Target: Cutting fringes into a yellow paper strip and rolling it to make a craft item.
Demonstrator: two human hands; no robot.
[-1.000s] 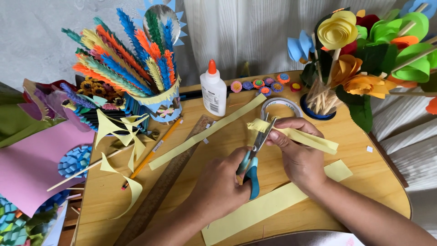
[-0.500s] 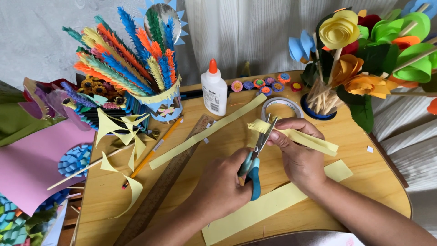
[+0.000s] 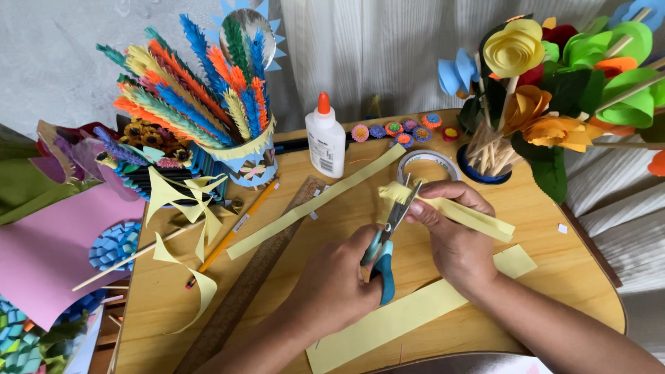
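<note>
My left hand (image 3: 332,284) grips blue-handled scissors (image 3: 385,253), whose blades point up into the fringed end of a folded yellow paper strip (image 3: 471,216). My right hand (image 3: 454,239) pinches that strip just right of the blades, above the wooden table (image 3: 568,277). The strip's cut end frays out near the tape roll (image 3: 428,166). Another long yellow strip (image 3: 315,203) lies diagonally on the table, and a wider one (image 3: 409,318) lies under my forearms.
A white glue bottle (image 3: 325,142) stands at the back. A wooden ruler (image 3: 256,277) and an orange pencil (image 3: 232,232) lie at the left. A cup of paper feathers (image 3: 201,90) stands back left, paper flowers (image 3: 540,83) back right, pink paper (image 3: 48,256) at the left edge.
The scissors have shifted slightly along the strip's fringed end; both hands stay in nearly the same place.
</note>
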